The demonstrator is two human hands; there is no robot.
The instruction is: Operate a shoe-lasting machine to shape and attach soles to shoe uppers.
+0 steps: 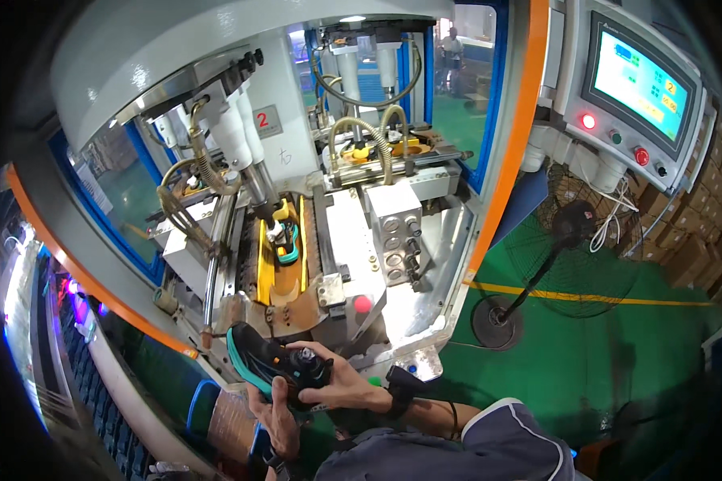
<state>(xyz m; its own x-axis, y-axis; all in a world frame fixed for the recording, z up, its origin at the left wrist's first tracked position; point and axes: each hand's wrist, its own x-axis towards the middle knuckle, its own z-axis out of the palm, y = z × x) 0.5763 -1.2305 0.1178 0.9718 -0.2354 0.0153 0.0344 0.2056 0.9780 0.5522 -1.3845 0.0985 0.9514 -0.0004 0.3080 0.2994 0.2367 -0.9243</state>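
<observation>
A black shoe (pixel 257 353) with a teal sole and small orange accents is held in front of the machine, toe to the upper left. My left hand (pixel 277 421) grips it from below, with the thumb against its side. At the collar end, my right hand (pixel 346 386) is closed around the shoe, with fingers over the far side and thumb on the near side. Something dark fills the shoe's opening; I cannot make out what. Beyond my hands, another teal and black shoe (pixel 287 247) sits between yellow pads (pixel 263 272) under a press rod (pixel 258 188).
The press machine (pixel 297 164) has several stations, hoses and a gauge block (pixel 395 232). An orange frame edge (pixel 501 176) stands at right, with a control panel (pixel 638 88) beyond. A floor fan (pixel 573 224) is at right. A conveyor (pixel 80 361) runs along the left.
</observation>
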